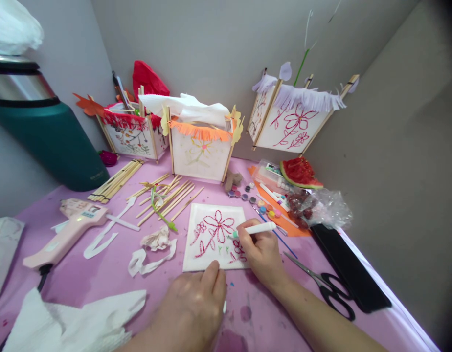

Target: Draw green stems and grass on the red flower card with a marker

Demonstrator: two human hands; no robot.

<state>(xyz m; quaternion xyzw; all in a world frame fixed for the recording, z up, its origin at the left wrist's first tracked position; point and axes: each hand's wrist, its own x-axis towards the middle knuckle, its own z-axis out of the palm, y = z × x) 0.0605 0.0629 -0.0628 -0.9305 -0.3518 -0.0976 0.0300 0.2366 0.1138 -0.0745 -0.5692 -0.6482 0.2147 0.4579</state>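
Note:
My right hand [260, 254] grips a white felt-tip marker [260, 228] with a green end, its tip at the white square panel [206, 259]. On the panel are dark red outlined flowers and leaves, plus small green marks below the large flower. My left hand [196, 303] is curled at the panel's lower edge, fingertips touching it. A small white piece [225, 307] shows beside that hand; whatever its fingers hold is mostly hidden.
Three decorated paper lanterns [202, 156] stand behind. To the left are a pink glue gun [70, 227], wooden sticks [118, 181], a crumpled tissue [156, 238] and a green bottle [50, 142]. Scissors [321, 281], a black phone-like slab [350, 269], paint pots [262, 210] and a thin brush [284, 243] lie right.

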